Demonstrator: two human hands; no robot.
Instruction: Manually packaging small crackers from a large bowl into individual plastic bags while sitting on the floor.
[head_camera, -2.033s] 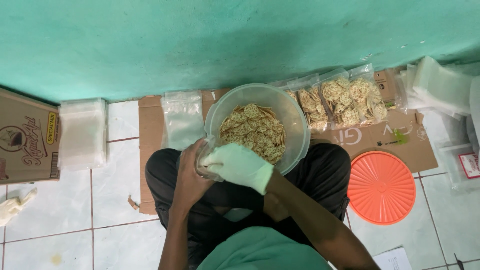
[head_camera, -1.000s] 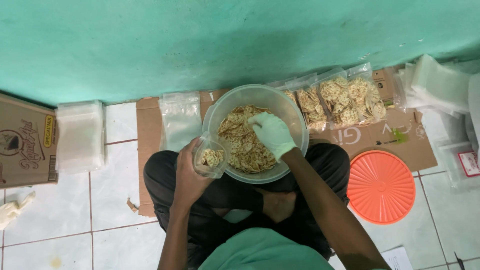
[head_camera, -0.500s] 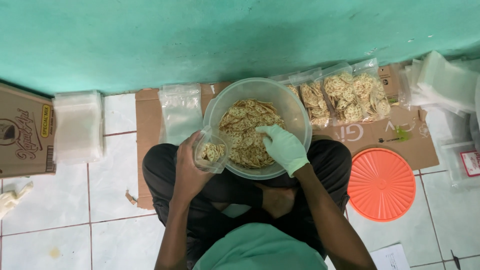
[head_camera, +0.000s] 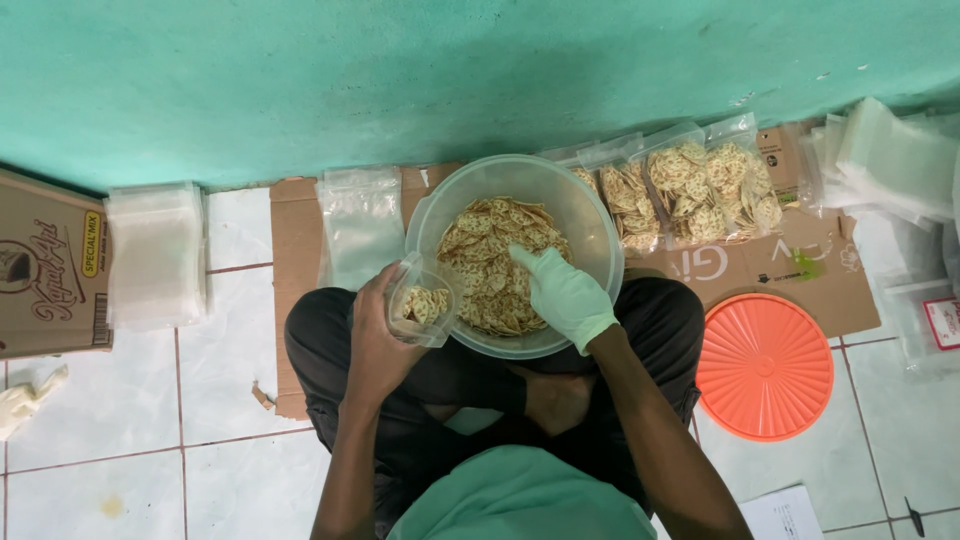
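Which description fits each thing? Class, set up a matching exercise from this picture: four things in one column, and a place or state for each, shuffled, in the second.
Things:
1. small clear bag
2. orange lid
3. gloved right hand
4. filled bags

Descriptions:
A. flat on the tiled floor, beside the person's knee
B. lying in a row against the green wall
C. held open by the bare left hand, a few crackers inside
D. reaching into the clear bowl of crackers

Pairs: 1-C, 2-A, 3-D, 4-B
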